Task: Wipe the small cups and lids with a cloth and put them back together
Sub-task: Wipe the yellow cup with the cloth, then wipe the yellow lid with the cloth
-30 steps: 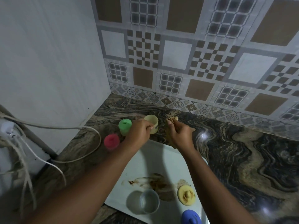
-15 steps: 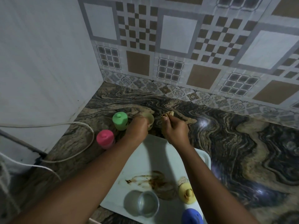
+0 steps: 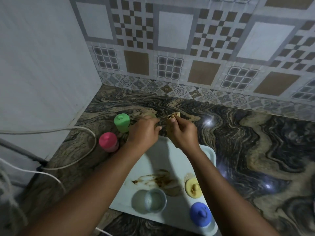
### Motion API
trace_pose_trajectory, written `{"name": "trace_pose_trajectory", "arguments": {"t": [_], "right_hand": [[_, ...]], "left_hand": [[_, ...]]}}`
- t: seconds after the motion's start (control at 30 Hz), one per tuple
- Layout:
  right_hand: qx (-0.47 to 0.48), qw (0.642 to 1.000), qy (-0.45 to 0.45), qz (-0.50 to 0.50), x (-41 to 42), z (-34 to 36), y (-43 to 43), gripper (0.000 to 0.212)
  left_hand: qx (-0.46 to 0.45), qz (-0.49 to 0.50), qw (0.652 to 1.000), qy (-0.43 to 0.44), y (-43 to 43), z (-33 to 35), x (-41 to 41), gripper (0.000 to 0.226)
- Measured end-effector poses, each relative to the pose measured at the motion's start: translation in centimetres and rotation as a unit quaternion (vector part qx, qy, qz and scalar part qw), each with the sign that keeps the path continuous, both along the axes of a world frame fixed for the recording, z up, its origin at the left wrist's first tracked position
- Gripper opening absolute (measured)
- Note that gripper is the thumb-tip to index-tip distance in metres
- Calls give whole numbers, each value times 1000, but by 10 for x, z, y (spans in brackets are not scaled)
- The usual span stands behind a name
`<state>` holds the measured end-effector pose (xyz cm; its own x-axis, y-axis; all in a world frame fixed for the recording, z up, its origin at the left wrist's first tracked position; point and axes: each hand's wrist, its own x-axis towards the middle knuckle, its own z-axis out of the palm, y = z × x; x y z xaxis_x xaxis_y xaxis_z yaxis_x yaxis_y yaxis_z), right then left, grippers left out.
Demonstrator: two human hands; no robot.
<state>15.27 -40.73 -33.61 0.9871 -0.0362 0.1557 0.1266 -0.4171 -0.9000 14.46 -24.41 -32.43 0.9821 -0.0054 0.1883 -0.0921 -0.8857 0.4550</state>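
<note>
A patterned tile wall (image 3: 170,48) backs a dark swirled stone counter (image 3: 255,142), with a white tray (image 3: 163,157) at 6 o'clock. At the tray's 12 o'clock edge the left hand (image 3: 144,132) is curled round a pale yellow cup (image 3: 152,116), only a sliver of rim showing, so how firmly it grips I cannot tell. Just at its 3 o'clock, the right hand (image 3: 182,132) has thumb and fingers pinched shut on a tan cloth (image 3: 174,115). The green capped cup (image 3: 121,122) and pink capped cup (image 3: 108,142) stand at 9 o'clock of the hands; a clear cup (image 3: 154,200), a yellow lid (image 3: 193,187) and a blue lid (image 3: 200,214) wait on the tray by a brown smear (image 3: 158,180).

To wipe well, the cloth should probably be pushed inside the cup and the cup turned against it, steadied low.

Compared with a second ago, the hands have closed together and the cup, then plainly visible, is now nearly hidden.
</note>
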Motion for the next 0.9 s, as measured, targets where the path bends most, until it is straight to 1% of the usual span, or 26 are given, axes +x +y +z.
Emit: {"name": "trace_pose_trajectory", "arguments": {"t": [0.07,0.17,0.23,0.3,0.4,0.5,0.6,0.7,0.8,0.9], "right_hand": [[-4,1000,-3,1,-15,8,-7,30],[10,1000,8,-11,-40,10,-28,33],[5,1000,3,-24,-59,11,-44,31],[1,1000,1,-30,-80,14,-59,29],[-9,999,-2,-34,-107,10,-80,24],[-20,999,20,-31,-131,-3,-103,21],[-8,998,55,-34,-153,-17,-120,29],[-23,997,73,-23,-167,-32,-135,33],[-56,995,78,-10,-172,-43,-145,32],[-79,993,87,7,-175,-50,-151,32]], "left_hand": [[-18,-1,1000,1,-11,15,-14,28],[-44,-20,999,20,-34,26,-38,23],[-59,-40,996,49,-51,30,-55,20],[-56,-53,994,78,-69,30,-71,22],[-27,-76,990,112,-91,24,-93,21],[12,-102,986,130,-104,13,-110,22],[67,-144,974,164,-113,1,-123,23],[120,-177,957,197,-119,-13,-131,33],[145,-195,950,195,-124,-27,-136,39],[166,-204,946,188,-130,-34,-139,32]]}}
